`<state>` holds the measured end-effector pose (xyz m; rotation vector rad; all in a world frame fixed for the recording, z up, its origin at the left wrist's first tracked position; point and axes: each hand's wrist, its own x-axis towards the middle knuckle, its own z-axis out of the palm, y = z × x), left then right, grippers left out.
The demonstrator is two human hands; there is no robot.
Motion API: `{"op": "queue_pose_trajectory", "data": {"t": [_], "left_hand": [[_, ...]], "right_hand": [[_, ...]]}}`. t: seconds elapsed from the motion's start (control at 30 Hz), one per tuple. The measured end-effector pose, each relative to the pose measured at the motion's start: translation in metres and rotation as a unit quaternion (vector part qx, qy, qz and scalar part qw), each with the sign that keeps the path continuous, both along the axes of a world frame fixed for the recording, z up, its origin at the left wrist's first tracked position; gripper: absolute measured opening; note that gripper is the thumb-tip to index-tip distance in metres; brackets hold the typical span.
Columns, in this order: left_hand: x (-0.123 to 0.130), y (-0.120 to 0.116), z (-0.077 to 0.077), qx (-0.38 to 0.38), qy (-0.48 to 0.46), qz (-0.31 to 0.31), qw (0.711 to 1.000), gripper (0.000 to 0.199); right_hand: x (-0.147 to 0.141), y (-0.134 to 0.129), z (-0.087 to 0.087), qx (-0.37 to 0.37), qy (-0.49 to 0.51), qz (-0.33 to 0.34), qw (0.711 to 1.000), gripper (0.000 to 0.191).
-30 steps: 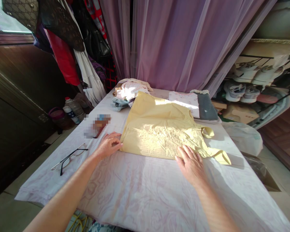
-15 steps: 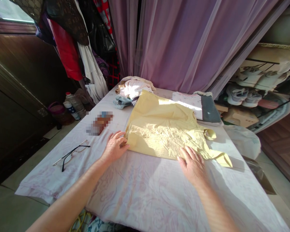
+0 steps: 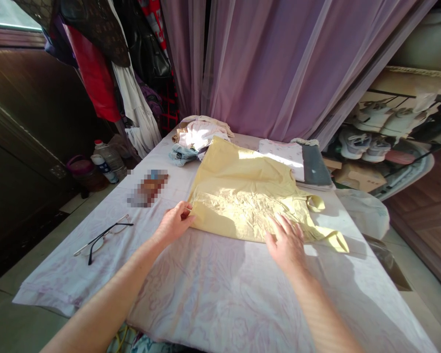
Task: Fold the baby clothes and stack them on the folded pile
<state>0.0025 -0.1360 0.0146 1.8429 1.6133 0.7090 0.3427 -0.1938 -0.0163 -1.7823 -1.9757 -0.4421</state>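
A yellow garment with straps [image 3: 242, 181] lies spread on the cloth-covered table, its lower part finely creased. My left hand [image 3: 175, 221] is closed at its near left corner, with the fingers and thumb pinching the edge. My right hand [image 3: 287, 242] rests with spread fingers on the near edge, to the right of the middle. Two straps trail off the garment's right side, one looped and the other close to the table's right part. Sunlight falls across the creased fabric.
Eyeglasses [image 3: 103, 238] and a blurred-out item [image 3: 147, 189] lie on the left of the tablecloth [image 3: 206, 294]. Behind the garment are a heap of clothes [image 3: 202, 135] and folded clothes [image 3: 282, 156]. A purple curtain [image 3: 257, 68] hangs behind; shoes [image 3: 363, 144] stand on a rack at right.
My left hand's fingers have curled in more at the garment's corner. My right hand has shifted slightly along the near edge. The whole view has moved a little.
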Motion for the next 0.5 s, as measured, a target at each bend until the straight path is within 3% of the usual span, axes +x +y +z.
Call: {"op": "queue_pose_trajectory", "data": {"t": [0.17, 0.3, 0.4, 0.5], "left_hand": [[0.003, -0.003, -0.011, 0.018, -0.058, 0.046, 0.997, 0.024], [0.004, -0.005, -0.014, 0.033, -0.067, 0.054, 0.996, 0.022], [0.005, -0.007, -0.016, 0.040, -0.057, 0.052, 0.996, 0.022], [0.005, -0.009, -0.014, 0.041, -0.031, 0.046, 0.998, 0.022]], "right_hand": [[-0.085, 0.067, 0.040, -0.098, 0.112, 0.152, 0.977, 0.034], [-0.152, 0.116, 0.051, -0.214, 0.147, 0.162, 0.952, 0.031], [-0.173, 0.133, 0.049, -0.244, 0.151, 0.151, 0.946, 0.024], [-0.171, 0.136, 0.047, -0.264, 0.187, 0.159, 0.933, 0.019]]}}
